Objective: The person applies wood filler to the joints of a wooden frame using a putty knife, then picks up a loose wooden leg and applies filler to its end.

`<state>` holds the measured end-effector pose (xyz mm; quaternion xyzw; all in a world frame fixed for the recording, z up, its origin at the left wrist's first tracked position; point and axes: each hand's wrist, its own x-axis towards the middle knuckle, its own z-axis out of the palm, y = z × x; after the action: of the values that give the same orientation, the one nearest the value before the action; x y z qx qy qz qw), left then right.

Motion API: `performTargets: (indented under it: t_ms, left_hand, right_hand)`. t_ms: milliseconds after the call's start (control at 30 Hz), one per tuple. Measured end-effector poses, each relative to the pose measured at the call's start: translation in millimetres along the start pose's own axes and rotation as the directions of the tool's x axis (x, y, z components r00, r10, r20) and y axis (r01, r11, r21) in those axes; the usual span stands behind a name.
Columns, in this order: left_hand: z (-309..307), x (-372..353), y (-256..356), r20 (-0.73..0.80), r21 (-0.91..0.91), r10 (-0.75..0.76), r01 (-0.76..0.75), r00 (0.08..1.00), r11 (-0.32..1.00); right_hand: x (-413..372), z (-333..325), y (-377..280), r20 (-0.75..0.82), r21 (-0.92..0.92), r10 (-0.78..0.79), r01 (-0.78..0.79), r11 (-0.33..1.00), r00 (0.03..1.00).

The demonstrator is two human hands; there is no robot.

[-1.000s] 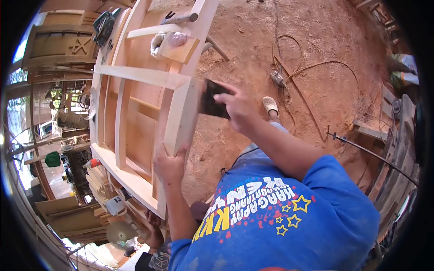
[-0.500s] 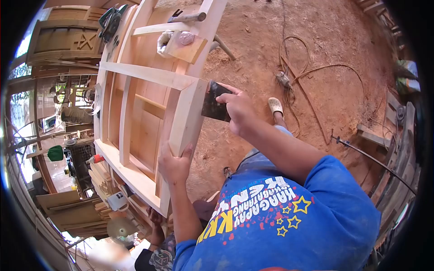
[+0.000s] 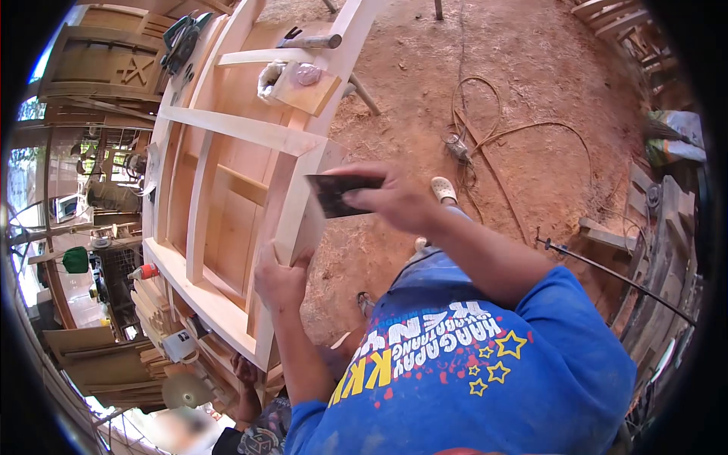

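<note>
My left hand (image 3: 280, 282) is wrapped around the near rail of a pale wooden frame (image 3: 297, 212) with several crosspieces. In my right hand (image 3: 398, 199) is a dark, flat, rectangular putty spreader (image 3: 330, 196), pinched between thumb and fingers. Its far edge overlaps the rail's outer face, just below the frame's corner. Further along the frame lies a small wooden board (image 3: 318, 95) carrying a lump of pinkish putty (image 3: 307, 74), with a whitish wad (image 3: 269, 80) beside it. Beyond these, a hammer (image 3: 315, 42) rests across the frame.
A green power tool (image 3: 182, 45) sits on the frame's far side. Another person's hand (image 3: 244, 371) is near the bottom corner. A cord (image 3: 546, 129) with an outlet box (image 3: 457, 148) lies on the dirt floor. Stacked timber (image 3: 667, 235) stands at right.
The putty spreader in my right hand has moved down and left along the rail and tilted. My left hand keeps its hold on the frame. The view has shifted slightly.
</note>
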<state>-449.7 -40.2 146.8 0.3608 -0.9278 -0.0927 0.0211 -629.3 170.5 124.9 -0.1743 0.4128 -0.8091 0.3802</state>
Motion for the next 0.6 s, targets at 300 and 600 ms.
performTargets:
  t_ms: [300,600]
  left_hand:
    - [3,3,7,-0.054,0.017,0.003,-0.002,0.999,1.0]
    - [1,11,17,0.001,-0.028,-0.065,0.065,0.998,0.998]
  right_hand:
    - [63,-162,-40,0.154,-0.456,0.363,-0.26,0.851,0.919]
    - [238,-142,-14,0.636,-0.473,0.471,-0.174,0.864,0.611]
